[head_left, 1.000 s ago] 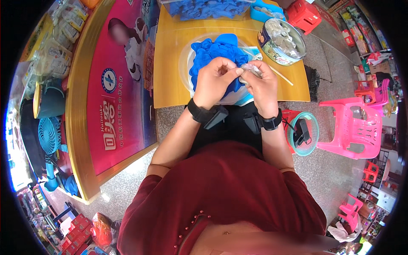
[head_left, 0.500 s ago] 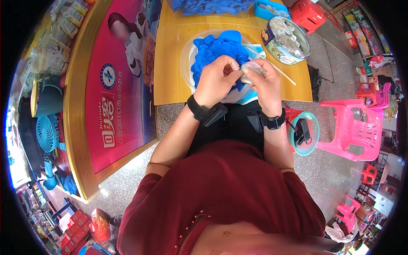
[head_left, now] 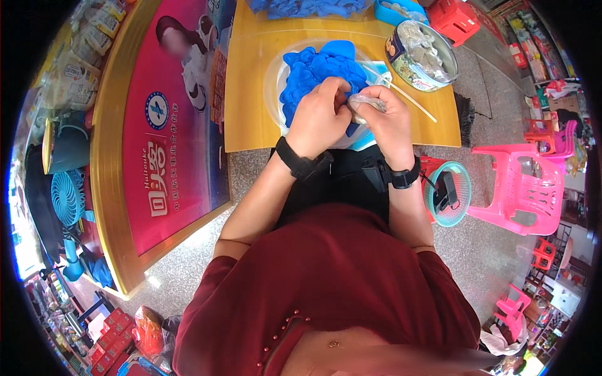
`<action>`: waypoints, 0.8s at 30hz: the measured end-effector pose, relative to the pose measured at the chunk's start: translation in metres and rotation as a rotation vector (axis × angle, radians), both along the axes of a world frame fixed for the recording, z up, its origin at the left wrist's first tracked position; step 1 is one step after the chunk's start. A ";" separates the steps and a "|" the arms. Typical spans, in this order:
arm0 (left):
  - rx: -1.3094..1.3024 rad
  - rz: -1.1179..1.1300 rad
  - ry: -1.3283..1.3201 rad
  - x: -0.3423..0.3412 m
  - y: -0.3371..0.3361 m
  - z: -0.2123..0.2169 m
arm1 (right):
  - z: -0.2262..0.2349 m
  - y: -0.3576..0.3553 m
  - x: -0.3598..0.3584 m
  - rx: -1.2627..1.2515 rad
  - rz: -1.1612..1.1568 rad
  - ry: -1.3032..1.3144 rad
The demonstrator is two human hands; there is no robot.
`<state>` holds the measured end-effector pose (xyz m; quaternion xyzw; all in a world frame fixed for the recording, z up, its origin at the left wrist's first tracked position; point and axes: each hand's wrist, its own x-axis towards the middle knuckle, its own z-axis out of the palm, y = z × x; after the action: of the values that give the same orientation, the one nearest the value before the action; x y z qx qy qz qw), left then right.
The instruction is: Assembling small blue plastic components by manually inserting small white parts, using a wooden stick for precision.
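Note:
My left hand (head_left: 321, 116) and my right hand (head_left: 384, 122) meet over the near edge of a yellow table (head_left: 251, 106). Between their fingers is a small pale dumpling wrapper (head_left: 365, 103), pinched from both sides. Just beyond the hands a clear round tray (head_left: 274, 78) holds a heap of bright blue folded dumplings (head_left: 320, 66). A thin stick (head_left: 407, 97) lies on the table to the right of my right hand. Both wrists wear black bands.
A round tin of pale filling (head_left: 421, 55) stands at the table's far right. Another pile of blue pieces (head_left: 307, 7) lies at the far edge. A pink poster board (head_left: 169, 125) leans to the left. A pink plastic chair (head_left: 523, 185) and a teal basket (head_left: 448, 194) stand to the right.
Both hands have stayed together over the tray's near side, working the pale wrapper; the fingers have shifted slightly. My head view has moved a little closer.

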<state>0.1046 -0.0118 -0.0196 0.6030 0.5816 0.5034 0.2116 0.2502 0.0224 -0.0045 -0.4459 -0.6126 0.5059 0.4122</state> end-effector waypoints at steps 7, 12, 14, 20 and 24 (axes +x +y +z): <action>-0.001 -0.015 -0.189 0.001 -0.001 0.000 | 0.001 -0.001 -0.002 0.129 -0.047 -0.076; -0.131 -0.128 -0.523 -0.005 0.004 -0.008 | 0.000 -0.002 -0.006 0.313 -0.005 -0.150; -0.153 -0.145 -0.631 -0.006 0.008 -0.012 | -0.002 0.000 -0.002 0.364 0.033 -0.102; 0.029 -0.096 -0.679 -0.004 0.012 -0.024 | 0.007 -0.001 0.002 0.389 0.140 -0.252; 0.085 -0.113 -0.649 0.001 0.006 -0.015 | 0.006 -0.002 0.001 0.236 0.117 -0.199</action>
<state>0.1059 -0.0058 -0.0351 0.4506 0.4281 0.6805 0.3880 0.2515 0.0202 0.0011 -0.4059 -0.7304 0.4068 0.3691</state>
